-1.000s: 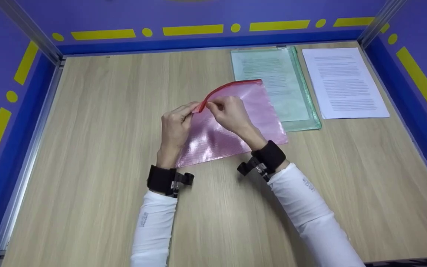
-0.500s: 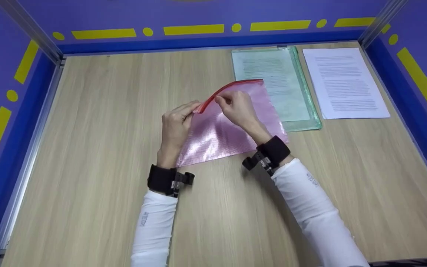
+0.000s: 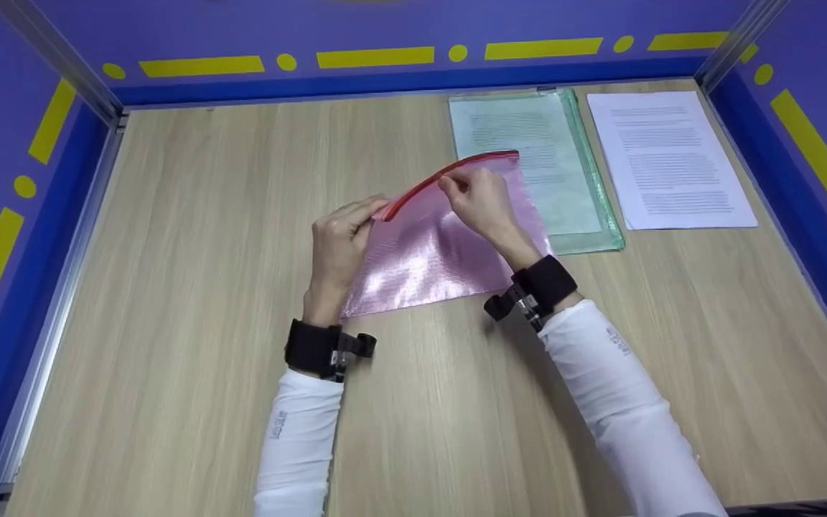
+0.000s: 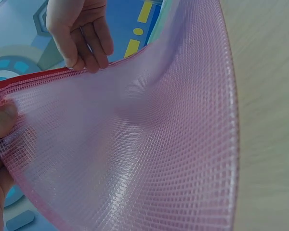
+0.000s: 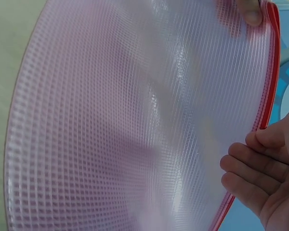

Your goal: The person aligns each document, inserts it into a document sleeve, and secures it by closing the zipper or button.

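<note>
Works along the red zip [image 3: 485,156] of the pink mesh pouch [image 3: 413,258], judging by the pose, though cannot tell whether opening or closing it. Clamps the zip's left end with the left hand [image 3: 342,240], thumb over the front face, fingers behind. Pinches the zip partway along with the right hand [image 3: 482,201], thumb and forefinger together, other fingers loosely curved; cannot make out a slider under the fingertips. Has the pouch near mid-table, zip edge bowed and toward the back wall [image 3: 356,29], right side overlapping the left part of the green pouch [image 3: 600,194]; cannot tell whether touching or just above. Seems to call next for a firm hold at the left corner, a straighter edge and an even pull along the track. Offers wide bare table [image 3: 205,287] to the left and toward the near side, enough for laying flat or turning. Runs tighter to the right: meets the green pouch first, then the white sheets [image 3: 672,161] just beside. Could snag or nudge the green pouch if swung that way.
</note>
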A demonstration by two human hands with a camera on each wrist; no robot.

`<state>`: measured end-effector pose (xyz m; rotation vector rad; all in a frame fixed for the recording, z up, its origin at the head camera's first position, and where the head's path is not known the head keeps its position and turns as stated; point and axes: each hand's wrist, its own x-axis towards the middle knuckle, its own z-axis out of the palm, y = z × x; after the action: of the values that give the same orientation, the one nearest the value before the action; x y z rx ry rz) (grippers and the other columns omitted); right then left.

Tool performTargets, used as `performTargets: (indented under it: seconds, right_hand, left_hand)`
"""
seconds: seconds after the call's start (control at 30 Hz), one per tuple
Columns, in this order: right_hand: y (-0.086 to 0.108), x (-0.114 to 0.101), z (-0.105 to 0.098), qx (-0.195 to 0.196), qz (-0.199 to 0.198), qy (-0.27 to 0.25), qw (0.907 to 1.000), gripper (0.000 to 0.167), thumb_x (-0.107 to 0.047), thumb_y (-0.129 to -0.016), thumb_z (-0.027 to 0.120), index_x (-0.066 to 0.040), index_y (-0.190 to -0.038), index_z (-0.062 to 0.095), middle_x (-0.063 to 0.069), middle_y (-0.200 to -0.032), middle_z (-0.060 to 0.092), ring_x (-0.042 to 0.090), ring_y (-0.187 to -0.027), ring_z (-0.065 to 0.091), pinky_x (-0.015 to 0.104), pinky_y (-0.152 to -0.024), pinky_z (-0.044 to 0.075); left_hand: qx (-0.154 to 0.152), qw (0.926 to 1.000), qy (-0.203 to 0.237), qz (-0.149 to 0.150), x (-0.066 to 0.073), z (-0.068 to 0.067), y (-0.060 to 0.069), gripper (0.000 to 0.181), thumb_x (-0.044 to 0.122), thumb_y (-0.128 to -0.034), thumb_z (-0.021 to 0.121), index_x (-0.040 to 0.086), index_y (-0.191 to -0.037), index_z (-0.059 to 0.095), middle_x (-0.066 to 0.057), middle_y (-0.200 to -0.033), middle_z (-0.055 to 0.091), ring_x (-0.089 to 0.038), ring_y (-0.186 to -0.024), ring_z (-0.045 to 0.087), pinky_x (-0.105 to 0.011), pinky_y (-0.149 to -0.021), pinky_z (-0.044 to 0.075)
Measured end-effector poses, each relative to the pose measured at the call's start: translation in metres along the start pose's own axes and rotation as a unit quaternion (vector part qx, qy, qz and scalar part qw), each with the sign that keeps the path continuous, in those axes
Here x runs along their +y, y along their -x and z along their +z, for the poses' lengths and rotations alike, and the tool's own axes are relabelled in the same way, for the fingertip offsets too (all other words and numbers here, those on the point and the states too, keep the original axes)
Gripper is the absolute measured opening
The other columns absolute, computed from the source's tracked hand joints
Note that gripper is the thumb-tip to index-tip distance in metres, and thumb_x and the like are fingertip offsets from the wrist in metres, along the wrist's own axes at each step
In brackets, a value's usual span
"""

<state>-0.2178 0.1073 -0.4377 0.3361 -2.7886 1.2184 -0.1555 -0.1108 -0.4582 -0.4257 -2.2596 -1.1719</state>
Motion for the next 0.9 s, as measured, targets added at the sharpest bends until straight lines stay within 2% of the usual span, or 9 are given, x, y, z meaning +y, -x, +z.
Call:
performTargets:
  seconds: [0.2,0.37,0.5,0.67,0.9]
  right_hand:
    - [-0.003,0.009,-0.007,0.006,0.018,-0.008,0.9998,0.023,-0.017,-0.097,0.061,-0.003,-0.106,0.076,0.013,-0.085,0.073,0.012,-0.065,0.05,0.02,-0.061,0.039]
    - [-0.004,0.018,-0.014,0.018,0.02,-0.007,0.9996,0.023,-0.015,-0.096,0.06,-0.001,-0.104,0.076,0.013,-0.086,0.072,0.011,-0.063,0.048,0.019,-0.057,0.036]
    - [-0.005,0.028,-0.021,0.036,0.013,0.008,0.9992,0.022,-0.014,-0.096,0.06,0.0,-0.101,0.076,0.013,-0.084,0.072,0.015,-0.064,0.047,0.023,-0.061,0.036]
    - [-0.005,0.039,-0.029,0.049,0.015,0.019,0.9985,0.022,-0.013,-0.096,0.059,0.0,-0.101,0.077,0.016,-0.09,0.075,0.018,-0.068,0.051,0.025,-0.067,0.04]
    - [-0.004,0.051,-0.039,0.06,0.034,0.031,0.9971,0.023,-0.015,-0.095,0.059,-0.002,-0.102,0.077,0.016,-0.092,0.076,0.014,-0.065,0.051,0.024,-0.065,0.04]
  left_hand:
    - [0.007,1.0,-0.002,-0.002,0.0,-0.002,0.0,0.019,0.0,-0.0881,0.068,0.004,-0.104,0.077,-0.013,-0.107,0.076,-0.027,-0.1,0.075,-0.028,-0.093,0.057]
    - [0.016,0.9998,-0.003,-0.009,-0.003,-0.003,0.0,0.02,-0.005,-0.0876,0.067,0.003,-0.103,0.077,-0.014,-0.106,0.076,-0.029,-0.099,0.075,-0.03,-0.092,0.058]
    - [0.021,0.9997,-0.007,-0.009,-0.005,-0.004,0.0,0.021,-0.007,-0.0868,0.066,0.002,-0.102,0.077,-0.015,-0.104,0.077,-0.029,-0.097,0.075,-0.031,-0.09,0.058]
    - [0.025,0.9996,-0.012,-0.005,-0.007,-0.004,-0.001,0.018,-0.005,-0.0875,0.067,0.002,-0.1,0.077,-0.014,-0.103,0.077,-0.028,-0.096,0.075,-0.029,-0.09,0.058]
    - [0.026,0.9996,-0.008,-0.006,-0.007,-0.004,-0.001,0.015,0.0,-0.0883,0.068,0.002,-0.1,0.078,-0.014,-0.103,0.077,-0.027,-0.097,0.075,-0.03,-0.091,0.058]
